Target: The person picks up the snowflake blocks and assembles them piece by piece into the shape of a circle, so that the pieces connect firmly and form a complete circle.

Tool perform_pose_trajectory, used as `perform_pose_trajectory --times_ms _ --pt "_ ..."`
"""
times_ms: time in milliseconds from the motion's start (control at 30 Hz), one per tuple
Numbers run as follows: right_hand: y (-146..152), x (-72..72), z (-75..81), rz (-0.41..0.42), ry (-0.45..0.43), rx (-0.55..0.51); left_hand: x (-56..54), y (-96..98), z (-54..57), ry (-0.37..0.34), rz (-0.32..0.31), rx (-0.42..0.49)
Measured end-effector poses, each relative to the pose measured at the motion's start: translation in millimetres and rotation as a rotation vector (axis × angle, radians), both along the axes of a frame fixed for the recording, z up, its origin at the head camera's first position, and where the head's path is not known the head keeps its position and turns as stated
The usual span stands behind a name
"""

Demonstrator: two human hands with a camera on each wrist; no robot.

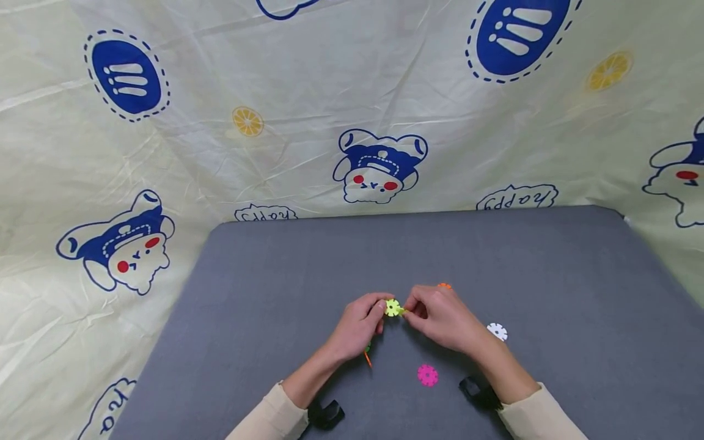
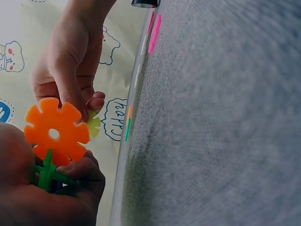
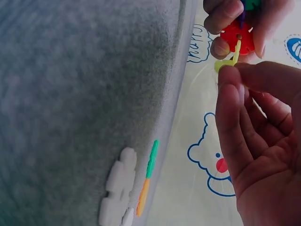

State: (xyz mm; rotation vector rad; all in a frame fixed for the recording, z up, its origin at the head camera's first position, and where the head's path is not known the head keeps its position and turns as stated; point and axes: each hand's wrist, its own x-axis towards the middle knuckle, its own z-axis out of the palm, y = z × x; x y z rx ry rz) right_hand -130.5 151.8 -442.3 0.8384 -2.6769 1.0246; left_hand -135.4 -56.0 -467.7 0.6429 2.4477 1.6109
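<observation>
In the head view my left hand (image 1: 354, 324) and right hand (image 1: 448, 315) meet close over the grey table (image 1: 286, 269). My left hand grips a cluster of notched plastic discs. The left wrist view shows its orange disc (image 2: 40, 127) slotted to a green disc (image 2: 46, 176); a red disc (image 3: 231, 38) shows in the right wrist view. A yellow-green disc (image 1: 393, 307) sits at the left fingertips, facing up. Between thumb and forefinger, my right hand pinches a second yellow-green disc (image 3: 218, 65), mostly hidden by the fingers, right against the first.
A pink disc (image 1: 427, 375) lies in front of the hands. To the right is a white disc (image 1: 497, 332), and an orange disc (image 1: 444, 285) peeks out behind the right hand. Black wrist mounts (image 1: 327, 415) hang under both forearms. A printed curtain (image 1: 308, 165) hangs behind the table.
</observation>
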Motion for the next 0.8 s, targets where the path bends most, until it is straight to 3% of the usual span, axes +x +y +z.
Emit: perform_pose_trajectory --times_ms 200,367,600,800 --pt "-1.1 2.8 -1.0 -0.022 -0.018 -0.009 1.0 2.6 0.0 0.012 -0.021 0.002" --pt "-3.1 2.9 -1.6 -0.026 0.018 -0.006 1.0 0.7 -0.3 -0.005 -0.039 0.003" --pt "-4.3 -0.6 -0.3 -0.048 0.012 -0.036 2.1 -7.6 6.7 -0.122 -0.082 0.025" --pt "-1.5 -1.3 -0.9 -0.024 0.019 -0.029 3.4 -2.6 4.7 -0.184 -0.095 0.087"
